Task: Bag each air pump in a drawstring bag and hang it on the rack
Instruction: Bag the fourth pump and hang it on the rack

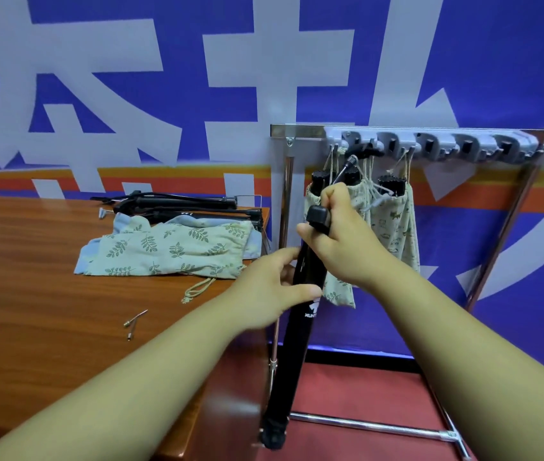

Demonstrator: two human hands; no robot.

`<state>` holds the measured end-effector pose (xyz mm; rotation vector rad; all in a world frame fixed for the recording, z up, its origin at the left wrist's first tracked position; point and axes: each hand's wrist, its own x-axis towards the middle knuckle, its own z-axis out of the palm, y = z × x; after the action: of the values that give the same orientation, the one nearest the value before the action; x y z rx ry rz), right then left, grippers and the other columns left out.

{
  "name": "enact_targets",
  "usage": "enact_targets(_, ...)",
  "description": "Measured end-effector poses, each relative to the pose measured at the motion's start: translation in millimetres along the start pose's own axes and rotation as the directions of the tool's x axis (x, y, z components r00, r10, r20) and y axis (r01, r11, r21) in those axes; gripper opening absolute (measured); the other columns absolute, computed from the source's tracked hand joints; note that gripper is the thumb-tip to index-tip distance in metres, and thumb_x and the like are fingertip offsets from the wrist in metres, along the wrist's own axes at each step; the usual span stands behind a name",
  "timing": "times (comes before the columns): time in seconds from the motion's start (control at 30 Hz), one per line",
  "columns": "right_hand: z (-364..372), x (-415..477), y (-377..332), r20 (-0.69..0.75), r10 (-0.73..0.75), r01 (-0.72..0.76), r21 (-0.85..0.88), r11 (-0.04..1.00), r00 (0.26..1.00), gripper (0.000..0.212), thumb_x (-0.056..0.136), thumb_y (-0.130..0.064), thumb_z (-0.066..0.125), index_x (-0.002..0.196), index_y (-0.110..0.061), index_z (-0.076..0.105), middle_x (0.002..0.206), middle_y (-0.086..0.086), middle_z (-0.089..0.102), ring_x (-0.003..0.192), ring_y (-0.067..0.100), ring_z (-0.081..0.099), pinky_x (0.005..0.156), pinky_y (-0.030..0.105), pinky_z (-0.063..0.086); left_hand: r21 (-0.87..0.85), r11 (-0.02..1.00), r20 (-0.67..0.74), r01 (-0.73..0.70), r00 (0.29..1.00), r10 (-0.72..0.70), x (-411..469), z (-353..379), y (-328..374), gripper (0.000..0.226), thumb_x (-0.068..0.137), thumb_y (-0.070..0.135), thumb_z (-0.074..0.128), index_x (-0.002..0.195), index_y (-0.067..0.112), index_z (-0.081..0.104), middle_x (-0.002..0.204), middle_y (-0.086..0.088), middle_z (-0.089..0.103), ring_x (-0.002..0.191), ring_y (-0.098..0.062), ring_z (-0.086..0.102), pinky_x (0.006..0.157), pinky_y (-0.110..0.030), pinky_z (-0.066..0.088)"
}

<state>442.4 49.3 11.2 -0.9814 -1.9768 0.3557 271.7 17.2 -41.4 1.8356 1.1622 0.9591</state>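
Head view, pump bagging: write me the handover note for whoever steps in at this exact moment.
Left hand grips the barrel of a bare black pump; right hand grips its top end. The pump is tilted, beside the table edge.
Done: about three bagged pumps hang on the rack.
Left: bag and hang the held pump, then the spare pumps lying on the table behind the flat leaf-print bags.

Air pump (pixel 300 344) — foot blurred, logo half-hidden
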Motion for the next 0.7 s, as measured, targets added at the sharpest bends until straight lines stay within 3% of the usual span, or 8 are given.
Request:
enact_targets(0.07,1.7,-0.3,7.8,0.036,0.034,-0.033,-0.013,0.999,0.999,0.032,0.095,-0.023,0.06,0.097,-0.024,0.028,0.076,0.0,0.051,0.063,0.02,0.051,0.061,0.044,0.047,0.084,0.996,-0.017,0.031,0.999,-0.03,1.6,-17.0,-1.5,0.045,0.073,0.039,0.082,0.114,0.044,0.063,0.101,0.005,0.073,0.098,-0.012,0.07,0.096,-0.031,0.053)
enact_targets(0.13,3.7,-0.6,17.0,0.082,0.06,-0.057,-0.039,0.998,0.995,0.032,0.094,-0.024,0.06,0.095,-0.026,0.028,0.077,0.002,0.053,0.066,0.027,0.056,0.061,0.047,0.047,0.178,0.981,-0.153,0.083,0.987,-0.056,4.6,-41.3,-3.7,0.029,0.083,0.027,0.08,0.11,0.031,0.071,0.091,0.007,0.071,0.084,-0.01,0.067,0.087,-0.03,0.053)
enact_targets(0.23,11.1,2.4,29.6,0.147,0.078,-0.061,-0.12,0.991,0.986,0.032,0.093,-0.02,0.06,0.093,-0.024,0.028,0.076,0.0,0.05,0.065,0.022,0.049,0.057,0.038,0.039,0.278,0.931,-0.327,0.237,0.934,-0.14,12.1,-75.6,-16.3,0.02,0.088,0.028,0.075,0.107,0.026,0.072,0.088,0.006,0.07,0.08,-0.015,0.067,0.079,-0.032,0.054)
enact_targets(0.33,23.3,7.0,36.9,0.191,0.102,-0.072,-0.158,0.985,0.976,0.034,0.088,-0.017,0.06,0.088,-0.027,0.027,0.075,-0.001,0.049,0.064,0.022,0.046,0.058,0.036,0.037,0.487,0.801,-0.295,0.348,0.929,-0.225,23.3,-96.4,-36.1,0.032,0.086,0.034,0.075,0.117,0.027,0.069,0.106,0.005,0.071,0.098,-0.017,0.066,0.087,-0.031,0.049)
enact_targets(0.43,34.9,10.2,40.8,0.235,0.117,-0.082,-0.154,0.985,0.965,0.033,0.089,-0.017,0.059,0.087,-0.025,0.028,0.073,0.001,0.047,0.063,0.023,0.044,0.057,0.038,0.036,0.652,0.671,-0.204,0.353,0.934,-0.293,31.5,-108.1,-51.1,0.042,0.082,0.04,0.078,0.121,0.031,0.068,0.126,0.003,0.066,0.117,-0.019,0.061,0.101,-0.035,0.047)
enact_targets(0.6,51.4,11.7,43.9,0.261,0.099,-0.076,-0.096,0.992,0.96,0.034,0.091,-0.02,0.061,0.089,-0.026,0.028,0.081,0.005,0.055,0.067,0.023,0.049,0.062,0.044,0.043,0.661,0.695,-0.162,0.284,0.958,-0.238,36.1,-112.0,-60.9,0.004,0.086,0.032,0.077,0.085,0.029,0.073,0.089,0.011,0.071,0.089,-0.013,0.066,0.081,-0.032,0.054)
enact_targets(0.7,55.4,11.5,42.5,0.269,0.101,-0.086,-0.066,0.994,0.958,0.035,0.089,-0.021,0.061,0.087,-0.03,0.027,0.091,0.007,0.061,0.077,0.029,0.057,0.071,0.054,0.05,0.538,0.778,-0.321,0.326,0.932,-0.169,37.2,-118.4,-55.7,0.006,0.089,0.03,0.073,0.083,0.028,0.074,0.085,0.009,0.073,0.082,-0.012,0.067,0.074,-0.031,0.053)
